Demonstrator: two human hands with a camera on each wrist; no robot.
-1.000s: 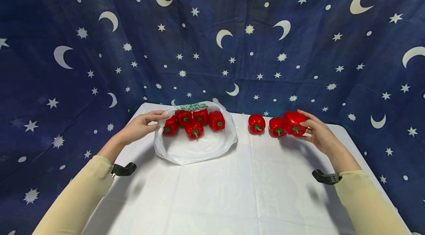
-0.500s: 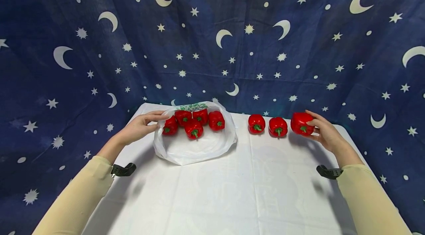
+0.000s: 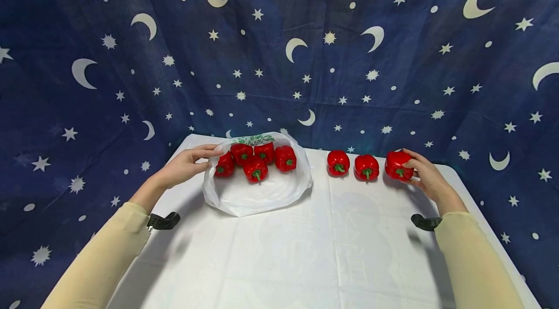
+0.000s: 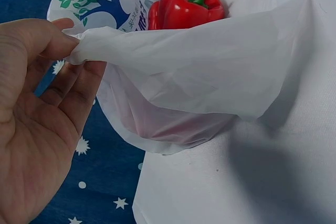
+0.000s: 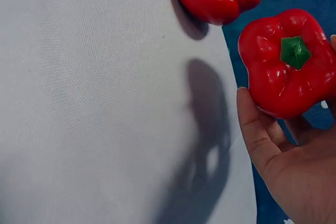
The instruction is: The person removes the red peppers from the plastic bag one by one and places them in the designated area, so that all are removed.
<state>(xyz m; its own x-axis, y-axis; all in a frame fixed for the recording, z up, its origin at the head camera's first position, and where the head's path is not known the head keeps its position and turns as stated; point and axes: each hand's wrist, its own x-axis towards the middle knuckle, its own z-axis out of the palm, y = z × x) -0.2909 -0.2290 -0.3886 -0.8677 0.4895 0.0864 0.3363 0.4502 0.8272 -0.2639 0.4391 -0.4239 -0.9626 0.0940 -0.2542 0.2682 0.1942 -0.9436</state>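
My left hand (image 3: 185, 166) pinches the left rim of a white plastic bag (image 3: 257, 206) printed with a green-leaved tree. Several red bell peppers lie inside the bag, a front one (image 3: 255, 169) with its green stem toward me; the left wrist view shows another pepper (image 4: 189, 9) over the rim. At the right, my right hand (image 3: 430, 180) grips a red bell pepper (image 5: 286, 66) from its right side, fingers around it. To the left of that pepper, two more stand in a row on the table: a nearer pepper (image 3: 366, 168) and a farther pepper (image 3: 338, 163).
A white cloth covers the table (image 3: 288, 255). Behind and beside it hangs a dark blue curtain (image 3: 262, 37) with moons and stars, close to the table's back edge. Dark bands (image 3: 163, 221) sit at both wrists.
The right hand has carried its pepper rightward, away from the neighbouring pepper it overlapped, then slightly lower. The left hand and the bag have stayed in place.
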